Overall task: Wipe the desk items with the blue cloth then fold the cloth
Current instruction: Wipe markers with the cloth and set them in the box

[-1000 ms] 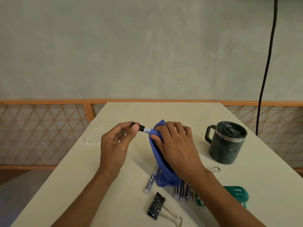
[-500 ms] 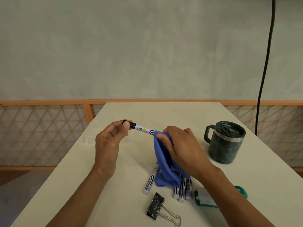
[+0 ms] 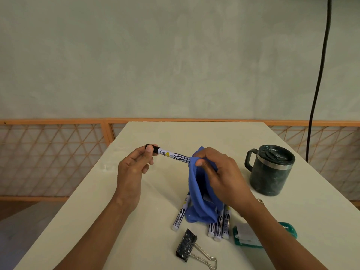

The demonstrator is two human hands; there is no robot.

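My left hand [image 3: 134, 168] pinches the black cap end of a white marker [image 3: 171, 155] and holds it level above the desk. My right hand [image 3: 220, 176] grips the blue cloth [image 3: 196, 191] bunched round the marker's other end, which is hidden inside the cloth. The cloth hangs down from that hand and its lower folds lie on the desk. Several more white markers [image 3: 180, 215] lie under and beside the cloth's lower end.
A dark green lidded mug [image 3: 270, 172] stands at the right. A black speckled binder clip [image 3: 187, 245] lies near the front edge, a green stapler [image 3: 288, 229] beside my right forearm. The cream desk [image 3: 194, 133] ends at an orange lattice rail; a black cable hangs at right.
My left hand has drawn the marker leftward out of the cloth, so much more of its white barrel shows. My right hand has stayed gripping the cloth and shifted slightly right.
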